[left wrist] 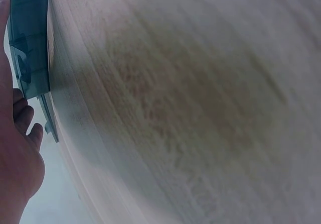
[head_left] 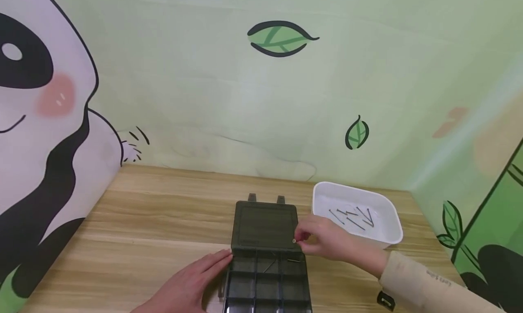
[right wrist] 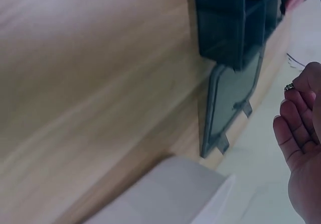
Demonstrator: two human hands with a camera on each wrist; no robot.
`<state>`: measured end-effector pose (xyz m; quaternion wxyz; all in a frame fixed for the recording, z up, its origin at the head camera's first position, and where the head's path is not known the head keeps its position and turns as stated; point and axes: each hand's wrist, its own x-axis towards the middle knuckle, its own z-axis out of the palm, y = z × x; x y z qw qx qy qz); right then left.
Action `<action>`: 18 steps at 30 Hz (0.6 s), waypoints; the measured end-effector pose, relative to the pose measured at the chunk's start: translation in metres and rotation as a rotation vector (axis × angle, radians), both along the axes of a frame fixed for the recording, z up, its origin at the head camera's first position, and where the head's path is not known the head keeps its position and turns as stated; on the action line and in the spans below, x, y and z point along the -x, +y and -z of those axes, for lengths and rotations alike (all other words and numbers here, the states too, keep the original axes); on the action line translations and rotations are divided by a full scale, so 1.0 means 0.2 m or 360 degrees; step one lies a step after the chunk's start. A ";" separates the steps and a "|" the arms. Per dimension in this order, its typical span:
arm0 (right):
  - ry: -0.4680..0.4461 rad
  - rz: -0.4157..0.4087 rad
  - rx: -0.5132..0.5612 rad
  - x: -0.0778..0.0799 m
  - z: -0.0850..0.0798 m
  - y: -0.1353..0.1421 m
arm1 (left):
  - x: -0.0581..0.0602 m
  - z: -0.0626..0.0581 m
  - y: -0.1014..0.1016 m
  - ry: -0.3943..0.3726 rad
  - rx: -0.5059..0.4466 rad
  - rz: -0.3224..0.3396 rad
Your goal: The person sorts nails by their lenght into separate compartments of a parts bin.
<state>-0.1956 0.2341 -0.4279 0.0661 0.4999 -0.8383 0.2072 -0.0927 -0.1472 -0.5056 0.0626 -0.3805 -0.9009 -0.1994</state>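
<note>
A dark see-through compartment box (head_left: 267, 286) lies with its lid (head_left: 265, 224) folded back flat on the table. My left hand (head_left: 192, 281) rests along the box's left side, fingers extended and fingertips at the hinge corner. My right hand (head_left: 327, 238) pinches a small metal screw (right wrist: 289, 87) between thumb and index finger, above the right edge of the lid. Only the screw's head end shows; the fingers cover the rest. One long screw (head_left: 269, 265) lies slanted in the back middle compartment, and another screw (head_left: 293, 260) lies in the back right one.
A white plastic tray (head_left: 355, 189) with several loose screws (head_left: 355, 223) stands behind my right hand. The wooden table (head_left: 171, 208) meets a printed cloth backdrop (head_left: 196, 77) at the rear. A small black buckle-like piece (head_left: 386, 300) is beside the right sleeve.
</note>
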 end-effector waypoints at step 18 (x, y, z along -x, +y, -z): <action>-0.0022 -0.0115 -0.0002 -0.09 0.11 0.01 | -0.01 0.01 0.01 -0.0034 0.0006 -0.0016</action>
